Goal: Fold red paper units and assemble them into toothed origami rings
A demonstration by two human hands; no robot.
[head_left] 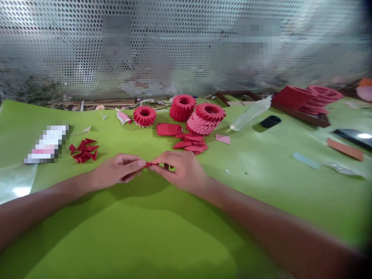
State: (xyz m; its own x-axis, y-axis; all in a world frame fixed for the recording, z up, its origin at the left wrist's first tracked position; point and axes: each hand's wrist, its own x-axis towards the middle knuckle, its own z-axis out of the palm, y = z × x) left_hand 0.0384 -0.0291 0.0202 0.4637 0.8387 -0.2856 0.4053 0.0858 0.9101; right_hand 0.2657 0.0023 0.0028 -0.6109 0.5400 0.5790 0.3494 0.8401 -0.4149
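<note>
A big green table [130, 240] fills most of the view, and at its far side stands a shiny gray wall [174, 69] full of little holes. At the far right, a brown tray [316, 119] holds red, ring-like paper shapes [295, 100]. The right hand [180, 168] and the left hand [123, 168] are close together over the middle of the table, a bit to the left. Past the right hand are a spiky red stack [180, 112] and a spiky red and pink stack [206, 118], side by side. A clear bottle [251, 112] lies to their right. One spiky red ring [144, 116] sits to their left. A heap of pointy red pieces [83, 150] lies to the left of the left hand. A red block [169, 129] is just past the hands, and a black cap [270, 121] is near the bottle. Smallest is a little red piece [148, 164], between the two hands. Both hands pinch it, with their fingers and thumbs squeezed narrow.
</note>
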